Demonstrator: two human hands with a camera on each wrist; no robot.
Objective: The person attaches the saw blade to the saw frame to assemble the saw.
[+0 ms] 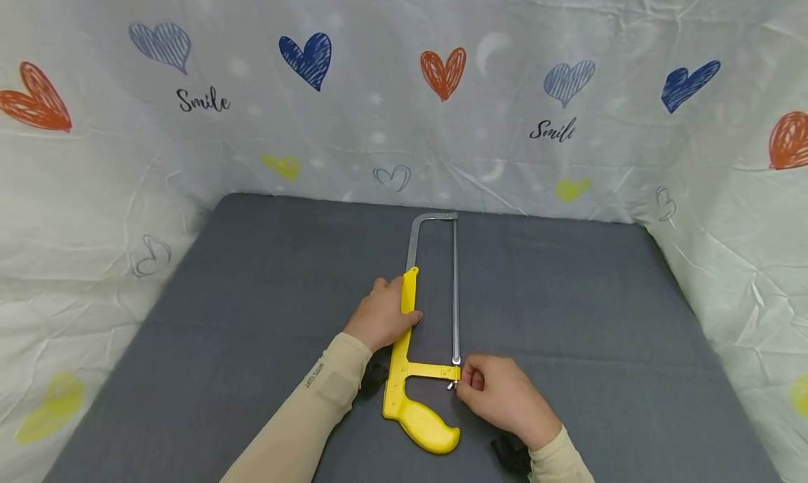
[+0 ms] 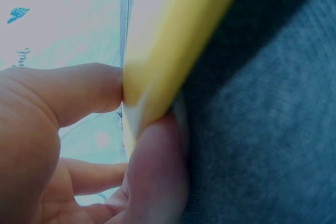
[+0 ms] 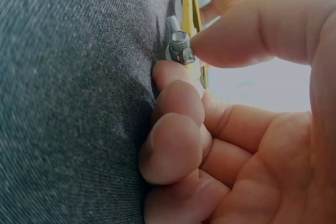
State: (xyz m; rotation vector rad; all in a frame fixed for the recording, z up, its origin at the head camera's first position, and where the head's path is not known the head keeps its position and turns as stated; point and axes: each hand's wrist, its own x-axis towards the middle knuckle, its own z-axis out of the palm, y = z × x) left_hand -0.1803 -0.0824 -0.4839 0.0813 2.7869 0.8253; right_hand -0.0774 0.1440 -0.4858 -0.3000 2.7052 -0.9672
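Note:
A hacksaw (image 1: 399,350) with a yellow frame and handle lies flat on the grey cloth, its handle end toward me. My left hand (image 1: 381,315) grips the yellow upper bar, with the thumb across its inner side. The silver blade (image 1: 456,294) runs along the right side of the frame. At the blade's near end, my right hand (image 1: 503,393) pinches the small metal wing nut (image 3: 181,53) between thumb and index finger. Its threaded bolt end shows between those fingertips in the right wrist view, while the other fingers are curled against the cloth.
The grey cloth (image 1: 284,280) covers the table. Behind it and at both sides hangs a pale curtain (image 1: 372,118) printed with hearts and "Smile". Dark wrist-worn gear (image 1: 510,455) shows under the right wrist.

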